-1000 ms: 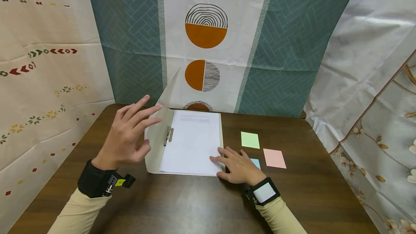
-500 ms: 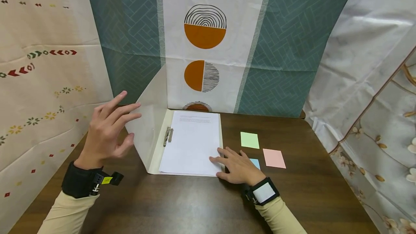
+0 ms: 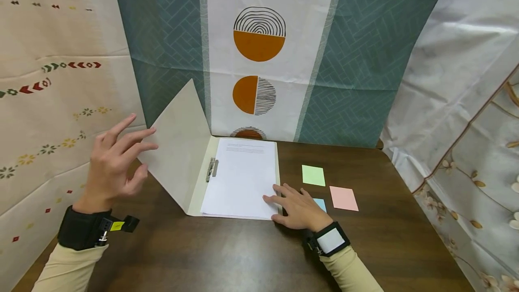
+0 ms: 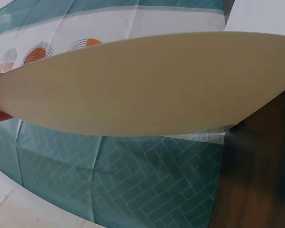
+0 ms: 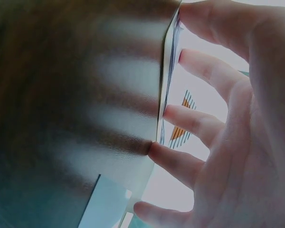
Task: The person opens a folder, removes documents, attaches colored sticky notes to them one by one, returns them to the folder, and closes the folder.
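A pale file folder (image 3: pixel 201 193) lies on the brown table, its front cover (image 3: pixel 174 148) raised and leaning to the left. White papers (image 3: pixel 243 184) with a few printed lines at the top lie inside, beside a metal clip (image 3: pixel 212 169). My left hand (image 3: pixel 117 161) is at the cover's outer edge, fingers spread and fairly straight, touching it. In the left wrist view the cover (image 4: pixel 142 85) spans the frame, with fingertips at the far left. My right hand (image 3: pixel 298 206) rests with spread fingers on the right edge of the papers and folder.
To the right of the folder lie a green sticky note (image 3: pixel 313 175), a pink sticky note (image 3: pixel 343 198) and a blue sticky note (image 3: pixel 320 204), partly hidden by my right hand. A patterned curtain (image 3: pixel 259 48) hangs behind the table (image 3: pixel 227 256).
My left hand has moved left, and the folder's cover has swung further open to the left with it. The right hand stays on the papers' edge.
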Tool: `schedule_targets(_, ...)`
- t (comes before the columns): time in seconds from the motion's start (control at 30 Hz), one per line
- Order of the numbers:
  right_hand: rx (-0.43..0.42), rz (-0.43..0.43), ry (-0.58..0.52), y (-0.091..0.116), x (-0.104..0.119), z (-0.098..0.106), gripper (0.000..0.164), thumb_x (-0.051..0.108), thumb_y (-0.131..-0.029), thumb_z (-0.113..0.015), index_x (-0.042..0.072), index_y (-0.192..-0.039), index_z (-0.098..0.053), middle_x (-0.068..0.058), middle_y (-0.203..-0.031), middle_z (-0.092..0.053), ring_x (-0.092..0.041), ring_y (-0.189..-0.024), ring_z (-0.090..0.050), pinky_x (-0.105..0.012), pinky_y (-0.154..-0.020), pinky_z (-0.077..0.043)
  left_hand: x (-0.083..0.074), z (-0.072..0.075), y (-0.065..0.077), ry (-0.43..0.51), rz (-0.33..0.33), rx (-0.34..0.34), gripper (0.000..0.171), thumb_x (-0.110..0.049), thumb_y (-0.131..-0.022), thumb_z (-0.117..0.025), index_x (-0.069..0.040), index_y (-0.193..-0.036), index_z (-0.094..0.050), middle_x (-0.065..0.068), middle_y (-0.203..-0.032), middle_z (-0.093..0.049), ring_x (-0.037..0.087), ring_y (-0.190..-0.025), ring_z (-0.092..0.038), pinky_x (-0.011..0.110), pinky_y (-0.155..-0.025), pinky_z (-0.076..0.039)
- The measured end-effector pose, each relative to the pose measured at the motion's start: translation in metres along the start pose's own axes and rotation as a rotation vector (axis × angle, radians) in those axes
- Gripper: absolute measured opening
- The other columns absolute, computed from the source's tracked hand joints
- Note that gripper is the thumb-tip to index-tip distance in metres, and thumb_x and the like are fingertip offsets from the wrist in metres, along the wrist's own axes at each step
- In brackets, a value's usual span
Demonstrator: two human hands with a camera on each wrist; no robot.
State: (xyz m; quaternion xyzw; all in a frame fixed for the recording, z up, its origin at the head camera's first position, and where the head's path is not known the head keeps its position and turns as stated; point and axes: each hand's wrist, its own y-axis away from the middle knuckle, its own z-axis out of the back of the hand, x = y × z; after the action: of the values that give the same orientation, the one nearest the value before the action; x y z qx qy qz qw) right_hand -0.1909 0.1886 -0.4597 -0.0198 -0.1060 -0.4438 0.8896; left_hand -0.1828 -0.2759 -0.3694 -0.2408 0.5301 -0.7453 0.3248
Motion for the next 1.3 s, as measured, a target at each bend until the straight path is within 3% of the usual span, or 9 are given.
schedule_targets(0.13, -0.001, -0.001, -0.003, 0.000, -0.001, 0.000, 0.056, 0.042, -0.106, -0.072, 0.029, -0.161, -0.064, -0.016, -0.176, -0.051, -0.049, -0.163, -0.049, -0.088, -0.118, -0.040, 0.000, 0.004, 0.000, -0.001, 0.018, -0.005, 0.053, -0.042, -0.098, -0.046, -0.003, -0.090, -0.082, 0.026, -0.118, -0.081, 0.037, -0.155, -0.059, 0.066, -0.093, -0.036)
schedule_targets(0.3, 0.002, -0.002, -0.004, 0.000, 0.000, 0.001, 0.056, 0.042, -0.106, -0.072, 0.029, -0.160, -0.064, -0.016, -0.176, -0.052, -0.049, -0.163, -0.050, -0.087, -0.118, -0.040, 0.005, 0.013, -0.001, -0.019, 0.029, -0.007, 0.054, -0.042, -0.096, -0.045, -0.003, -0.079, -0.078, 0.029, -0.112, -0.081, 0.043, -0.151, -0.061, 0.068, -0.085, -0.034)
schedule_targets(0.4, 0.004, -0.006, -0.010, 0.000, 0.000, 0.001, 0.056, 0.041, -0.106, -0.072, 0.029, -0.161, -0.064, -0.016, -0.176, -0.051, -0.049, -0.163, -0.049, -0.087, -0.119, -0.039, 0.011, 0.021, 0.000, -0.027, 0.047, 0.027, 0.052, -0.039, -0.094, -0.045, -0.004, -0.075, -0.077, 0.029, -0.109, -0.081, 0.046, -0.150, -0.060, 0.070, -0.083, -0.032)
schedule_targets(0.6, 0.009, -0.010, -0.019, 0.000, 0.001, 0.002, 0.057, 0.039, -0.106, -0.073, 0.028, -0.161, -0.063, -0.016, -0.176, -0.051, -0.049, -0.164, -0.048, -0.087, -0.119, -0.039, 0.014, 0.036, 0.003, -0.062, 0.114, 0.155, 0.048, -0.031, -0.093, -0.046, -0.001, -0.077, -0.079, 0.030, -0.108, -0.080, 0.055, -0.138, -0.055, 0.082, -0.100, -0.026)
schedule_targets(0.87, 0.014, -0.010, -0.024, 0.000, 0.001, 0.001, 0.057, 0.039, -0.107, -0.071, 0.028, -0.162, -0.063, -0.016, -0.177, -0.050, -0.048, -0.164, -0.047, -0.088, -0.118, -0.040, 0.014, 0.045, 0.004, -0.105, 0.247, 0.256, 0.043, -0.027, -0.093, -0.050, -0.003, -0.079, -0.082, 0.028, -0.107, -0.080, 0.055, -0.137, -0.054, 0.085, -0.110, -0.021)
schedule_targets(0.97, 0.012, -0.008, -0.023, 0.000, 0.001, 0.001, 0.057, 0.039, -0.107, -0.071, 0.029, -0.162, -0.063, -0.016, -0.177, -0.050, -0.049, -0.164, -0.048, -0.087, -0.118, -0.040, 0.016, 0.050, 0.005, -0.140, 0.329, 0.347, 0.040, -0.023, -0.095, -0.050, -0.006, -0.082, -0.084, 0.026, -0.111, -0.081, 0.053, -0.138, -0.053, 0.083, -0.110, -0.022)
schedule_targets(1.17, 0.011, -0.005, -0.021, -0.001, 0.000, 0.000, 0.057, 0.039, -0.107, -0.072, 0.028, -0.162, -0.063, -0.016, -0.176, -0.051, -0.049, -0.164, -0.048, -0.087, -0.117, -0.042, 0.021, 0.051, 0.011, -0.239, 0.484, 0.594, 0.047, -0.026, -0.105, -0.046, -0.012, -0.094, -0.089, 0.026, -0.121, -0.081, 0.050, -0.139, -0.049, 0.083, -0.113, -0.021)
schedule_targets(1.3, 0.011, -0.005, -0.018, -0.001, 0.000, 0.000, 0.056, 0.039, -0.107, -0.071, 0.028, -0.161, -0.063, -0.016, -0.176, -0.051, -0.049, -0.164, -0.048, -0.087, -0.117, -0.042, 0.023, 0.049, 0.014, -0.253, 0.503, 0.642, 0.049, -0.029, -0.107, -0.045, -0.011, -0.099, -0.090, 0.027, -0.123, -0.081, 0.052, -0.140, -0.048, 0.083, -0.114, -0.019)
